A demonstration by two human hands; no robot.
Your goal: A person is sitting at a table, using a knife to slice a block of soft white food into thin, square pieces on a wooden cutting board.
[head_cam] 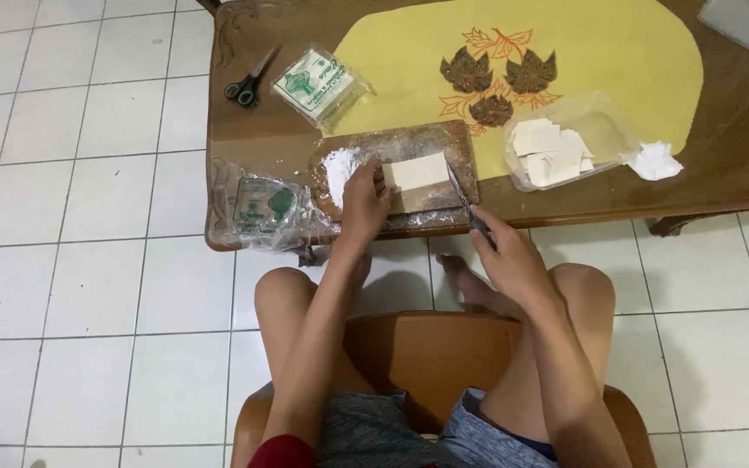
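On the wooden board at the near edge of the table lies a pale, flat rectangular block, probably a stack of thin dough sheets. The board is dusted with white flour, which makes a small heap at its left end. The left hand rests on the board, its fingers spread flat and pressing the left edge of the block, so they are not closed around anything. The right hand is closed on the handle of a knife; the blade points away from the person and lies along the right side of the block, touching it or just beside it.

To the left of the board sits a clear plastic bag with a green print, hanging partly over the table edge. Further back is a sealed packet with a green label, and beside it black-handled scissors. To the right of the board stands a clear plastic container with cut pale pieces inside, and next to it a crumpled white tissue. A yellow mat with a leaf pattern covers the middle of the table.

The person sits on a wooden chair over a white tiled floor.
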